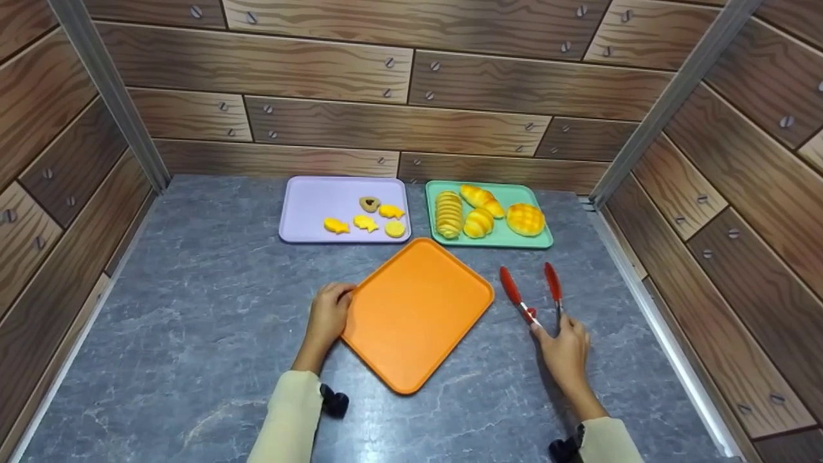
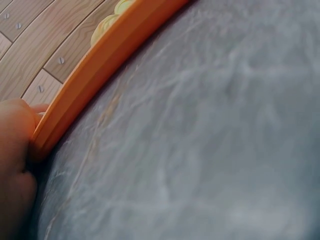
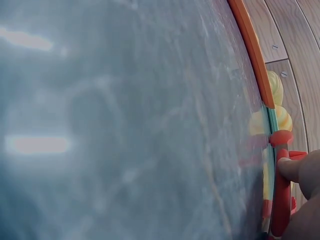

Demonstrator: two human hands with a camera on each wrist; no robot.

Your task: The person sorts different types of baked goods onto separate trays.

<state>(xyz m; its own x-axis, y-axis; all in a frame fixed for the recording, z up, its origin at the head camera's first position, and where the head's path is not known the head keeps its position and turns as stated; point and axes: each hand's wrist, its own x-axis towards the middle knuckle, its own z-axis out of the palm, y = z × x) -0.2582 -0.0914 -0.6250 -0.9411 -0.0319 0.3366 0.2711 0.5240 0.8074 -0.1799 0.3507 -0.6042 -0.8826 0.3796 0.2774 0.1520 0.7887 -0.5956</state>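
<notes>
An orange tray [image 1: 418,315] lies turned cornerwise on the table in the middle of the head view. My left hand [image 1: 329,315] grips its left corner; in the left wrist view fingers reach over the raised rim [image 2: 95,65]. To the right of the tray, my right hand [image 1: 567,354] holds a pair of red-tipped tongs [image 1: 511,286] by the handles. Their two arms stand spread, pointing away from me, with nothing between the tips. The right wrist view shows the thumb on a red part of the tongs [image 3: 281,200].
At the back, a purple tray [image 1: 308,206] carries several small yellow fish-shaped and round pieces and a brown heart-shaped one [image 1: 370,204]. Beside it a green tray [image 1: 508,241] holds several bread pieces, among them a round bun [image 1: 525,219]. Wood-patterned walls [image 1: 321,116] enclose the grey table.
</notes>
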